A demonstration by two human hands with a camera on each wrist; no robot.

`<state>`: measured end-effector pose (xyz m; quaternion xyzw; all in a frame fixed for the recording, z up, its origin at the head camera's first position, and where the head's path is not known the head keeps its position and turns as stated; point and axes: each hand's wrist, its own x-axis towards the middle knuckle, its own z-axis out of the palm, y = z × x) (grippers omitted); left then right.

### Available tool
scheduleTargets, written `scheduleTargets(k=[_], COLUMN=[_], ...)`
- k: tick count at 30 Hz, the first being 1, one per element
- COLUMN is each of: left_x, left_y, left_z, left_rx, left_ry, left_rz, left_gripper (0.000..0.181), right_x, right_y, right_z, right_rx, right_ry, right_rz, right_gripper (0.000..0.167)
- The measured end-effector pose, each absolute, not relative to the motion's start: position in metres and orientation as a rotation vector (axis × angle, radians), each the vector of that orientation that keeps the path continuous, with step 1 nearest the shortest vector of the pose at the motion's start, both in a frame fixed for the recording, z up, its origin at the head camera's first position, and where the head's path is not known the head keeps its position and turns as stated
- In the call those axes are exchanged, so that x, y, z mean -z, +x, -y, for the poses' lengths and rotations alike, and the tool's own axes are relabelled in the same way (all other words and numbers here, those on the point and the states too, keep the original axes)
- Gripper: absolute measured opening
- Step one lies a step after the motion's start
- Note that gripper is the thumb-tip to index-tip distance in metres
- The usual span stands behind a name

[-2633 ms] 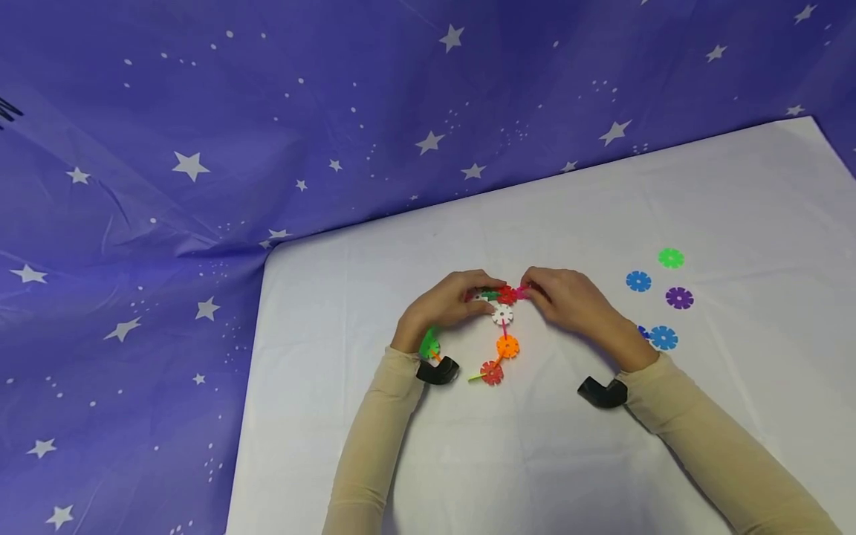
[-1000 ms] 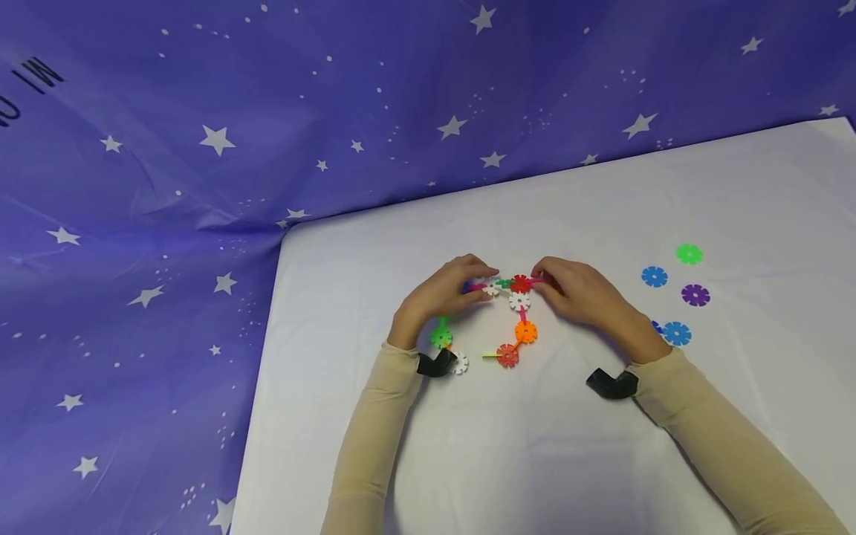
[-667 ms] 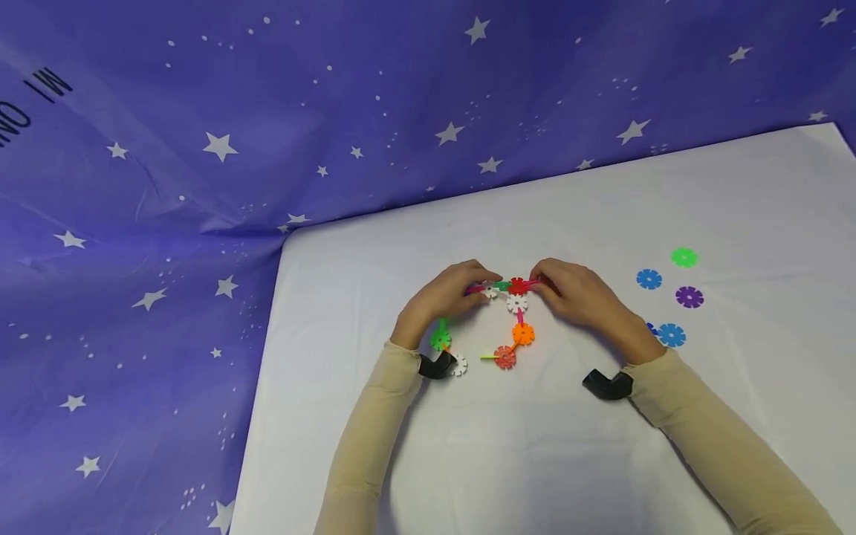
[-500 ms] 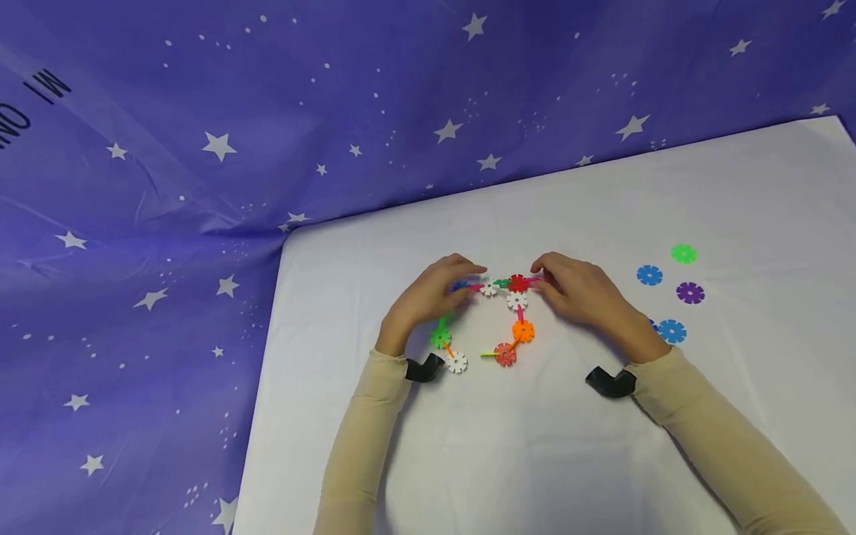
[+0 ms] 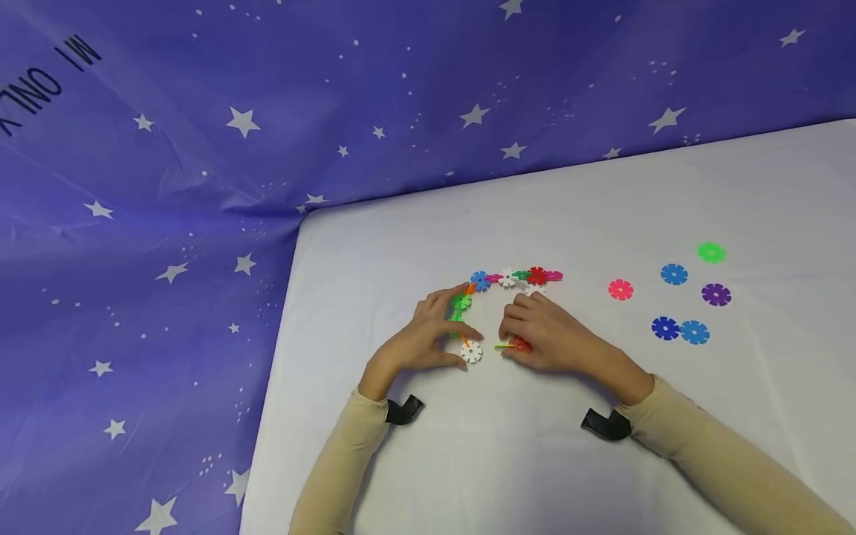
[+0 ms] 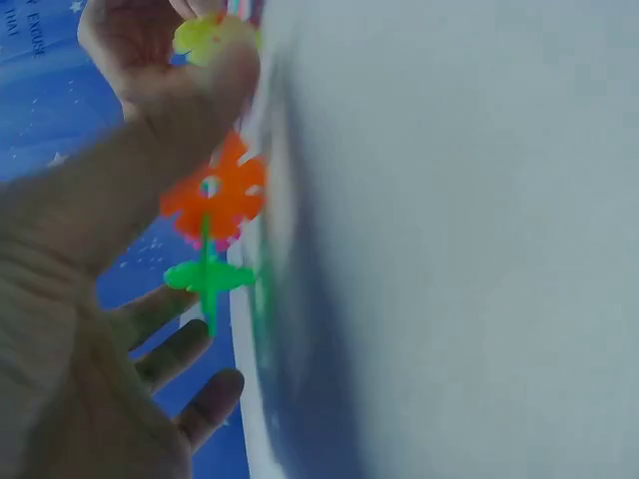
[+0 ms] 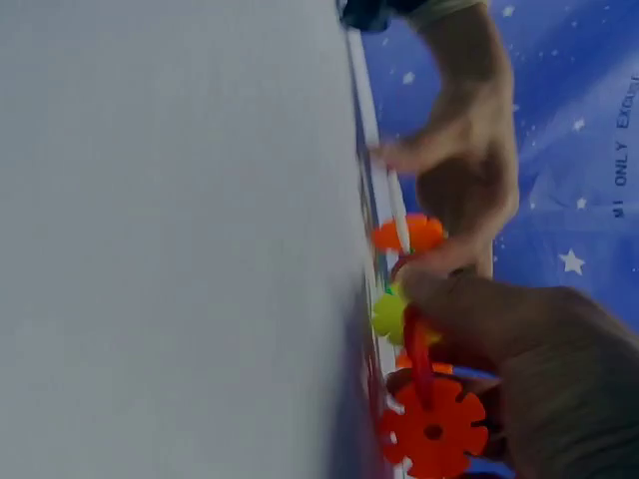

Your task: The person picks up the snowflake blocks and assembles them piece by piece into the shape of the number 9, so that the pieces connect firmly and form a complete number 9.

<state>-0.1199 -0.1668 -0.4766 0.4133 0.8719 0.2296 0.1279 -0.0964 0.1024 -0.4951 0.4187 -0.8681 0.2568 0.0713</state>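
Notched plastic discs are joined edge to edge into an open ring on the table. Its far side has a blue disc (image 5: 479,281), a white disc (image 5: 507,278), a red disc (image 5: 537,276) and a magenta disc (image 5: 554,276). My left hand (image 5: 421,338) has thumb and forefinger spread around the near white end disc (image 5: 471,351), with no clear pinch. My right hand (image 5: 551,333) pinches the other end, at a coral-red disc (image 5: 519,344) with a yellow-green disc (image 5: 503,345) standing edge-on from it. The right hand covers part of the ring. An orange disc (image 6: 222,190) shows behind my left thumb.
Loose discs lie right of the ring: pink (image 5: 620,290), light blue (image 5: 674,274), green (image 5: 712,253), purple (image 5: 716,294), dark blue (image 5: 665,328) and another light blue (image 5: 695,332). A starry purple cloth (image 5: 414,96) hangs behind the white table (image 5: 468,461).
Both hands have left the ring's far side and come nearer. The right hand let go of the magenta disc and took hold of the coral-red one. A loose pink disc is now uncovered.
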Motion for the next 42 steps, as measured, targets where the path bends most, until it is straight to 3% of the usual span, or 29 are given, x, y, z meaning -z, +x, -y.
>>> scheduleTargets(k=[5, 22, 34, 42], left_x=[0.479, 0.483, 0.486, 0.485], left_y=[-0.120, -0.118, -0.119, -0.119], left_z=[0.161, 0.156, 0.156, 0.155], left_rx=[-0.691, -0.803, -0.873, -0.885], left_ry=[1.155, 1.126, 1.115, 1.098], left_rz=[-2.566, -2.597, -2.575, -2.566], left_gripper=[0.037, 0.033, 0.032, 0.033], right_x=[0.500, 0.507, 0.510, 0.509], right_y=[-0.091, -0.091, -0.090, -0.090], right_z=[-0.095, -0.086, -0.083, -0.085], right_rx=[-0.770, -0.870, -0.915, -0.903], right_ry=[1.238, 1.182, 1.145, 1.132], right_rz=[2.619, 2.587, 2.552, 2.583], right_gripper=[0.016, 0.014, 0.025, 0.023])
